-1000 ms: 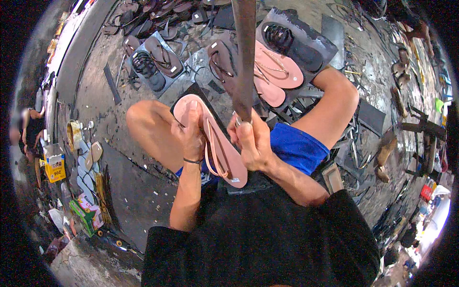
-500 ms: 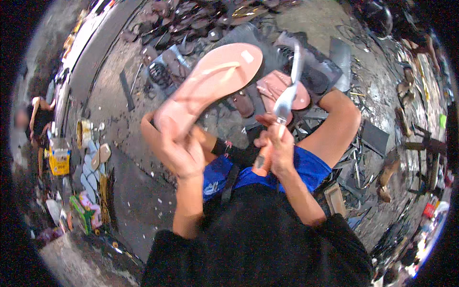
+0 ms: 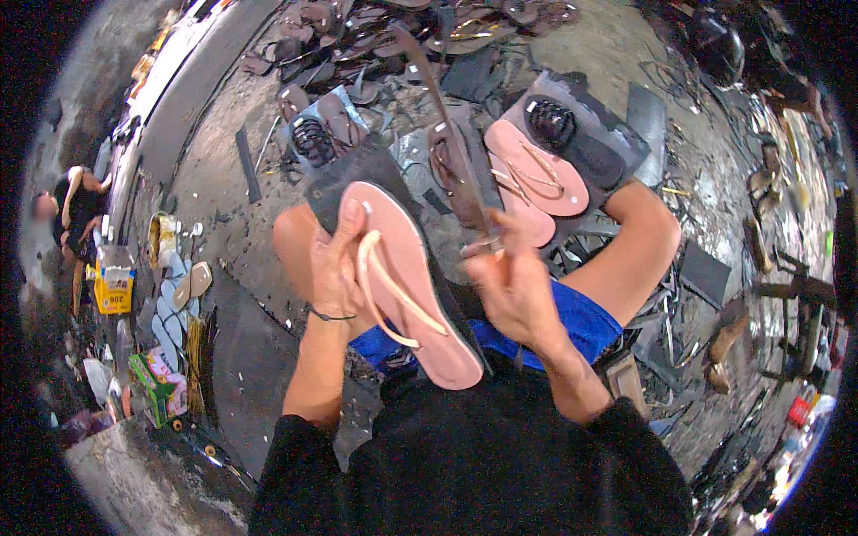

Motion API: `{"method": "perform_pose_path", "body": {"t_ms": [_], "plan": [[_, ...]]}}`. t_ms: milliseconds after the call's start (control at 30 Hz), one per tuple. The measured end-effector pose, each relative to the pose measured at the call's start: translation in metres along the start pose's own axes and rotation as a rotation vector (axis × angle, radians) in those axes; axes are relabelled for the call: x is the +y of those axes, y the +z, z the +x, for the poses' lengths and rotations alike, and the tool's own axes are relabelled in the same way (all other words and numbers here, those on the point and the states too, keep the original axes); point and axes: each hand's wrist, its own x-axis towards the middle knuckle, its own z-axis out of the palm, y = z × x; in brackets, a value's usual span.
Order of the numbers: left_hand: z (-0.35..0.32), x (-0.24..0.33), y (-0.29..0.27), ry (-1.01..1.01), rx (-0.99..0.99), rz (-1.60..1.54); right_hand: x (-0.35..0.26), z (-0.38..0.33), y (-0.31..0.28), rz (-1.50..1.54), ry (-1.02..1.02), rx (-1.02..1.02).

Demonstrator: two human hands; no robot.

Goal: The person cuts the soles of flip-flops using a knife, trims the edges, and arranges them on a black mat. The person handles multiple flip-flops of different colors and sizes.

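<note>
My left hand (image 3: 332,268) grips a pink flip-flop (image 3: 404,279) with cream straps, its thumb pressing on the pink footbed. A black rubber sheet (image 3: 362,165) lies against the flip-flop's underside and sticks out past its edge. In front of my body, my right hand (image 3: 520,290) is closed around the handle of a knife, partly blurred by motion. The long dark blade of the knife (image 3: 451,125) points away from me, up and slightly left. A pair of pink flip-flops (image 3: 536,165) lies on the floor just beyond my right hand.
Dark brown slippers (image 3: 454,174) and a black-strapped sandal (image 3: 550,121) on a dark sheet lie ahead. A heap of dark footwear (image 3: 357,40) fills the far side. Black offcuts lie at the right. A yellow container (image 3: 113,288) stands left, near another person (image 3: 76,205).
My left hand has turned the flip-flop and drawn it nearer my body; a black sheet now shows behind it. The knife has swung from leaning right to leaning left.
</note>
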Motion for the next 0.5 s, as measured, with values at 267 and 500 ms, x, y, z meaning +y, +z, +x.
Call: {"method": "perform_pose_path", "body": {"t_ms": [267,500], "plan": [[-0.018,0.056,-0.010,-0.041,-0.068,-0.032,0.019,-0.058,-0.023,-0.277,-0.225,-0.107],[-0.036,0.027,-0.034,-0.110,-0.198,-0.279,0.036,-0.083,-0.020,-0.234,-0.116,-0.206]]}}
